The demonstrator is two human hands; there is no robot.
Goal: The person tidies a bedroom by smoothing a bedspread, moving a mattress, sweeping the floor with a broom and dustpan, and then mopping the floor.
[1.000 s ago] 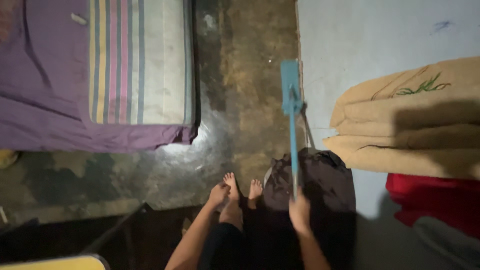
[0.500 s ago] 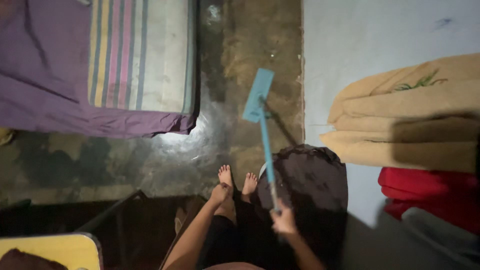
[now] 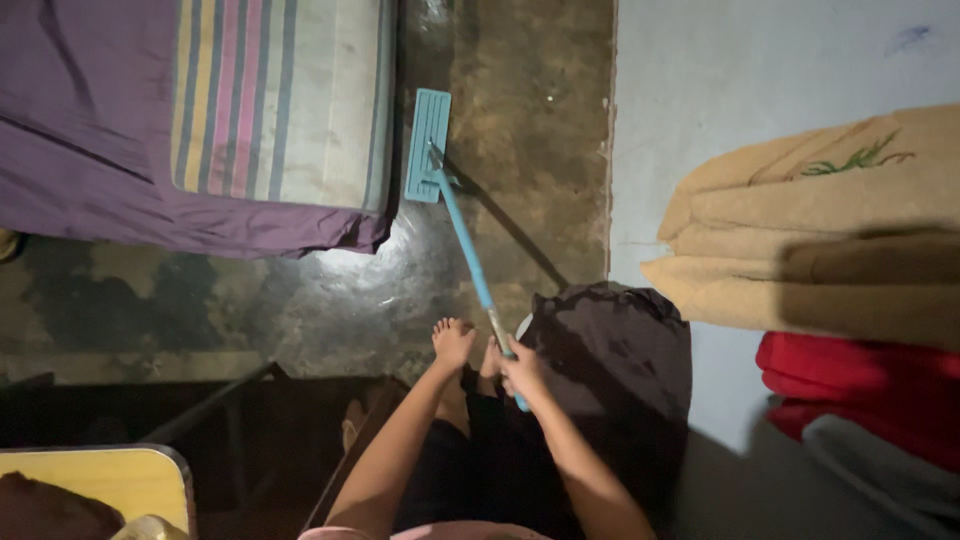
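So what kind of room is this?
Probably a bedroom in a home. A mattress with a purple sheet lies on the bare floor, folded blankets hang at the right, and the right hand holds a blue mop.

Striped mattress (image 3: 285, 100) on purple sheet (image 3: 90, 150), upper left. Folded tan blanket (image 3: 820, 230) at right, above red cloth (image 3: 860, 385). Dark cloth bundle (image 3: 620, 360) on worn floor (image 3: 530, 110). Yellow tabletop (image 3: 110, 480) at lower left.

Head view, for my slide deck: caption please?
Right hand holds a blue mop against the mattress on a wet floor.
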